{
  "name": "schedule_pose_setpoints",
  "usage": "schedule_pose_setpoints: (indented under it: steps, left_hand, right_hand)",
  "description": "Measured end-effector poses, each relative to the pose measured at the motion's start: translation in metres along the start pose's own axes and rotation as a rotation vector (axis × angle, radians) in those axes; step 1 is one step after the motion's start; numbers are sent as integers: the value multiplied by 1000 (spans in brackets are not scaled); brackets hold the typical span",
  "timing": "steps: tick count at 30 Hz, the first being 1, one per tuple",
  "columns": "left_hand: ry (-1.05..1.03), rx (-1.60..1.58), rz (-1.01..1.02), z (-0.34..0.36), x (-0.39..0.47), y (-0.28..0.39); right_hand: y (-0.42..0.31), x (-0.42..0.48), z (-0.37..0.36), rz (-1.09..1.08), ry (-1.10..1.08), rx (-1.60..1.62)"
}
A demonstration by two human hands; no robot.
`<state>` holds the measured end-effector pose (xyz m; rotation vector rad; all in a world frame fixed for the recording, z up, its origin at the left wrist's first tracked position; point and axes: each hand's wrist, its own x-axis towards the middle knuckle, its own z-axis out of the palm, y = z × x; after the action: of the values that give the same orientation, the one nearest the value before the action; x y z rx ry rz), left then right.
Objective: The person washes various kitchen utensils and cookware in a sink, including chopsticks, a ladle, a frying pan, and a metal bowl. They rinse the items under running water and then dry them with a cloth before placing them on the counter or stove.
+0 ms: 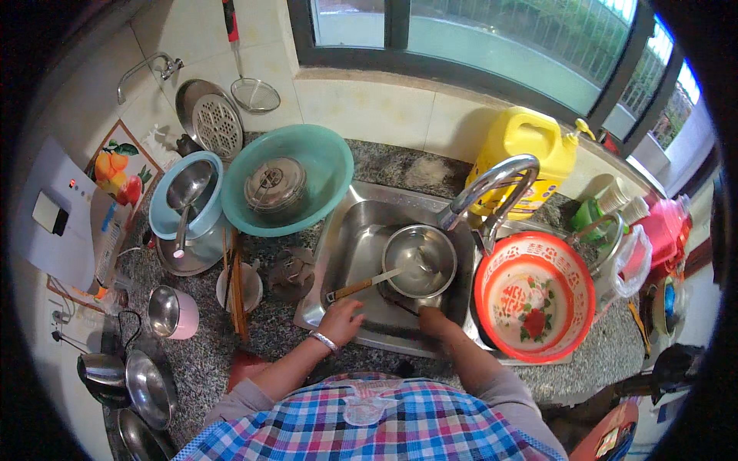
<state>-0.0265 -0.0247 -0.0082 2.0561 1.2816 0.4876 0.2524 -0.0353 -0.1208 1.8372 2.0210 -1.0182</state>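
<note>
A round stainless-steel bowl or pot (409,288) stands in the left basin of the steel sink (369,242). Across its rim lies a utensil with a wooden handle (353,290), its metal end inside the bowl. My left hand (341,322), wearing a silver bracelet, is just below that handle with its fingers apart and nothing visible in them. Close under the bowl's near side is my right hand (437,324), fingers curled down and partly hidden. A dark thin edge shows beside it, and I cannot tell what it grips. The chrome faucet (490,184) arches behind the bowl.
A red-rimmed enamel basin (533,297) covers the right basin. Behind the faucet stands a yellow pump jug (519,161). Left of the sink are a green plastic basin (323,201), a light-blue basin (216,222) with a ladle, chopsticks (237,294) and a pink cup (185,316).
</note>
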Motion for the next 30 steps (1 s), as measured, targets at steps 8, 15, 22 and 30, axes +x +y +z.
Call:
schedule_pose_setpoints:
  steps: [8,15,22,30]
  left_hand:
    - [-67,10,-152,18,29,-1]
    - [1,-6,-85,48,69,-10]
    - [-266,4,-44,64,65,-27]
    - [-391,272,-110,61,65,-21]
  right_hand:
    - [3,104,94,-30,15,100]
    - [-11,57,44,88,676,-57]
    - [-26,82,85,-81,53,-12]
    - [-41,64,62,-102,-234,15]
